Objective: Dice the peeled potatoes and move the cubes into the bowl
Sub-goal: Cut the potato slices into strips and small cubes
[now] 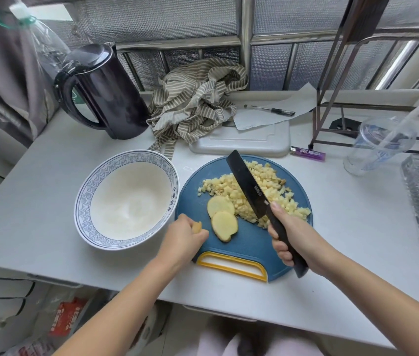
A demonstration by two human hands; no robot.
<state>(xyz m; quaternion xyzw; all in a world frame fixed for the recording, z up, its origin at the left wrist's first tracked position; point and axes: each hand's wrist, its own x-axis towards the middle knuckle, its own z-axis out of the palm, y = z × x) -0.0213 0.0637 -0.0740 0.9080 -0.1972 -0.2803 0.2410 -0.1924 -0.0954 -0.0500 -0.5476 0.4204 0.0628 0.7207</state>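
Bowl [85, 201]: left of board; blue rim characters illegible.
Cutting board [249, 242], blue: carries a heap of potato cubes [280, 196] and two potato slices [225, 224].
Knife [247, 183]: blade tilted over the cubes, stamp illegible; right hand [290, 235] wrapped round the handle.
Left hand [185, 237]: fingers curled, pinching a potato end piece [197, 226], just left of the slices.

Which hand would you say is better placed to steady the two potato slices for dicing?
The left hand: it sits right beside the potato slices, holding only a small potato piece, while the right hand grips the knife.
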